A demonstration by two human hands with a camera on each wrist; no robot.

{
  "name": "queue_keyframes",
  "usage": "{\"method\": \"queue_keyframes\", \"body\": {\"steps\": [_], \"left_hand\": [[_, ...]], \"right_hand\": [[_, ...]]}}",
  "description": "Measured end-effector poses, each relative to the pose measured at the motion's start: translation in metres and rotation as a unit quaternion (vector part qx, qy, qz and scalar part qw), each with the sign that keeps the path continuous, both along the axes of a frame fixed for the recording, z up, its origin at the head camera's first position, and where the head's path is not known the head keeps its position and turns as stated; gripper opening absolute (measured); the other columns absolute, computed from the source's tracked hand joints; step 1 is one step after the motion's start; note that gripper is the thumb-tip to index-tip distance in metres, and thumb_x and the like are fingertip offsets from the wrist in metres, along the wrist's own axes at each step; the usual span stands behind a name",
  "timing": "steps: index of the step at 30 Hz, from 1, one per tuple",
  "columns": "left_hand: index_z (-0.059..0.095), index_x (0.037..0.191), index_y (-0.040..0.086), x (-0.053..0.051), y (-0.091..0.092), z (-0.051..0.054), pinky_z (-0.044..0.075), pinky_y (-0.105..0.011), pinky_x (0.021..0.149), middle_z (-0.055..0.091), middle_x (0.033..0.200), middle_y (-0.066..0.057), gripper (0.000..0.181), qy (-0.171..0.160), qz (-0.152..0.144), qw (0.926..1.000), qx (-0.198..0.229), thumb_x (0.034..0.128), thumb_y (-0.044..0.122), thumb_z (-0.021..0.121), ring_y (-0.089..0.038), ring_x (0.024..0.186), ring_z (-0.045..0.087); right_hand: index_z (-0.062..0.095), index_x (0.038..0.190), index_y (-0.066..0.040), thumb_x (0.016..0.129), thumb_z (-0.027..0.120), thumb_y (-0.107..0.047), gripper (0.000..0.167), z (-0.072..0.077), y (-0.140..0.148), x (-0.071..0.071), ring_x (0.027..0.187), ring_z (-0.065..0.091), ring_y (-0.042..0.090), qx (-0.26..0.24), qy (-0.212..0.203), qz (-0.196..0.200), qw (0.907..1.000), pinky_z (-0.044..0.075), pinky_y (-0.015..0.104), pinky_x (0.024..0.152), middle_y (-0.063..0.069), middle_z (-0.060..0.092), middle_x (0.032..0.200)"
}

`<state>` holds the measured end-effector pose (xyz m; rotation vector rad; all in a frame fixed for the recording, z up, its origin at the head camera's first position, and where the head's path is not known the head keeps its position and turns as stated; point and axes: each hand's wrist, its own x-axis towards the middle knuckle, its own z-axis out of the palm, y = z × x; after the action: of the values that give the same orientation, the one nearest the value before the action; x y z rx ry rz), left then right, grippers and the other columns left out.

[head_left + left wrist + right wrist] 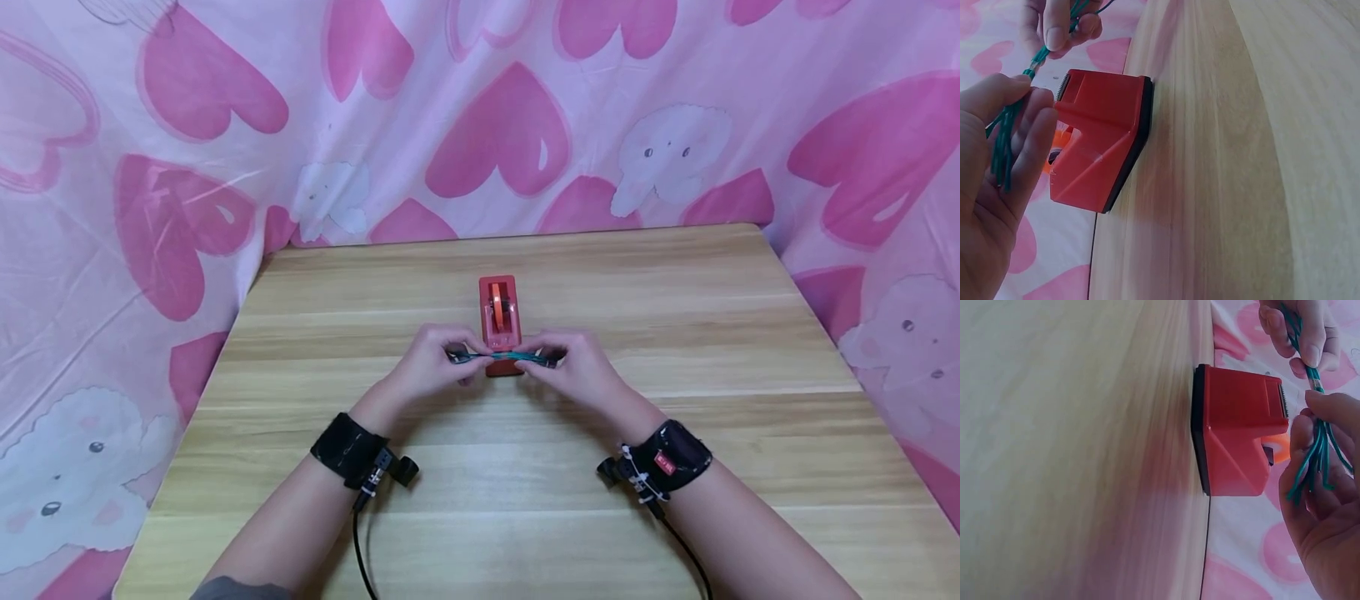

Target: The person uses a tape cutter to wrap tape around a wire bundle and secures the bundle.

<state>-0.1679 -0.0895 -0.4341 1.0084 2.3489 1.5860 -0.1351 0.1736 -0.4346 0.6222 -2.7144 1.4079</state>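
Both hands hold one bundle of thin green wires (504,356) level above the front end of a red tape dispenser (500,321). The left hand (442,358) pinches it left of the middle between thumb and fingers; the right hand (573,362) pinches it on the other side. Between the fingertips, a band of clear tape (1315,381) appears wrapped round the bundle. Loose wire ends (1002,150) fan out over the left palm, and others (1317,465) spread over the right. An orange roll (498,306) sits inside the dispenser, whose toothed cutting edge (1283,400) faces up.
The dispenser stands on a wood-grain table (510,467), towards its back half. Behind and beside the table hangs a pink curtain (495,125) with hearts. Each wrist wears a black strap with a small camera, and cables (360,546) run down towards the near edge.
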Motion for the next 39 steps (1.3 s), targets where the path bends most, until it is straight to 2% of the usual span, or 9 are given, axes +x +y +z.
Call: {"method": "queue_keyframes", "body": {"steps": [3, 6, 8, 11, 16, 21, 29, 39], "left_hand": [[0.080, 0.098, 0.009, 0.000, 0.000, 0.001, 0.059, -0.030, 0.059, 0.074, 0.086, -0.004, 0.006, 0.014, -0.004, 0.9998, -0.016, 0.0921, 0.010, 0.079, -0.015, 0.062, 0.068], [0.081, 0.098, 0.010, 0.002, -0.001, 0.001, 0.060, -0.029, 0.063, 0.075, 0.090, 0.001, 0.007, 0.018, -0.001, 0.9988, -0.046, 0.0902, 0.010, 0.081, -0.012, 0.066, 0.069], [0.081, 0.096, 0.013, 0.003, -0.002, 0.000, 0.060, -0.027, 0.065, 0.076, 0.090, 0.004, 0.007, 0.015, 0.007, 0.9971, -0.075, 0.0891, 0.011, 0.082, -0.010, 0.069, 0.069], [0.080, 0.091, 0.018, 0.004, -0.002, 0.000, 0.058, -0.025, 0.067, 0.076, 0.086, 0.009, 0.006, 0.021, 0.020, 0.9916, -0.126, 0.0875, 0.014, 0.083, -0.007, 0.072, 0.068], [0.082, 0.089, 0.018, 0.005, -0.003, -0.001, 0.058, -0.023, 0.070, 0.075, 0.082, 0.012, 0.006, 0.019, 0.030, 0.9826, -0.182, 0.0861, 0.014, 0.085, -0.005, 0.073, 0.067], [0.082, 0.088, 0.020, 0.006, -0.002, -0.004, 0.057, -0.022, 0.072, 0.074, 0.081, 0.014, 0.007, 0.006, 0.031, 0.9736, -0.226, 0.0848, 0.017, 0.086, -0.002, 0.074, 0.067], [0.082, 0.088, 0.021, 0.007, 0.001, -0.009, 0.056, -0.020, 0.071, 0.074, 0.080, 0.013, 0.011, -0.008, 0.025, 0.9637, -0.266, 0.0808, 0.019, 0.090, 0.001, 0.072, 0.067], [0.080, 0.086, 0.019, 0.007, 0.003, -0.007, 0.056, -0.021, 0.070, 0.072, 0.076, 0.013, 0.012, -0.012, 0.027, 0.9587, -0.283, 0.0802, 0.019, 0.090, 0.000, 0.070, 0.066]], "right_hand": [[0.082, 0.106, -0.025, 0.089, 0.084, -0.021, 0.017, -0.001, 0.003, -0.001, 0.077, 0.064, 0.011, 0.004, 0.030, 0.012, 0.9995, 0.056, 0.027, 0.067, -0.010, 0.077, 0.097], [0.082, 0.102, -0.024, 0.089, 0.083, -0.020, 0.013, -0.003, 0.005, -0.001, 0.077, 0.065, 0.010, 0.005, 0.035, 0.022, 0.9991, 0.058, 0.028, 0.067, -0.009, 0.076, 0.096], [0.082, 0.099, -0.025, 0.089, 0.084, -0.021, 0.011, -0.005, 0.005, -0.001, 0.078, 0.065, 0.010, 0.010, 0.019, 0.024, 0.9995, 0.059, 0.028, 0.067, -0.010, 0.075, 0.096], [0.081, 0.098, -0.027, 0.089, 0.084, -0.019, 0.012, -0.006, 0.005, 0.000, 0.081, 0.065, 0.012, 0.024, -0.028, 0.028, 0.9990, 0.059, 0.029, 0.069, -0.010, 0.073, 0.094], [0.081, 0.100, -0.025, 0.088, 0.083, -0.016, 0.015, -0.006, 0.004, 0.000, 0.083, 0.065, 0.015, 0.047, -0.106, 0.032, 0.9928, 0.058, 0.030, 0.073, -0.008, 0.073, 0.093], [0.080, 0.097, -0.025, 0.086, 0.086, -0.020, 0.013, -0.009, 0.002, -0.001, 0.077, 0.064, 0.016, 0.062, -0.122, 0.037, 0.9899, 0.056, 0.030, 0.068, -0.008, 0.073, 0.087], [0.080, 0.097, -0.023, 0.085, 0.087, -0.022, 0.014, -0.016, 0.001, -0.004, 0.076, 0.068, 0.013, 0.078, -0.150, 0.047, 0.9844, 0.057, 0.030, 0.071, -0.009, 0.074, 0.085], [0.080, 0.095, -0.023, 0.086, 0.086, -0.020, 0.011, -0.017, 0.000, -0.006, 0.076, 0.069, 0.013, 0.079, -0.168, 0.051, 0.9813, 0.058, 0.030, 0.072, -0.008, 0.074, 0.085]]}}
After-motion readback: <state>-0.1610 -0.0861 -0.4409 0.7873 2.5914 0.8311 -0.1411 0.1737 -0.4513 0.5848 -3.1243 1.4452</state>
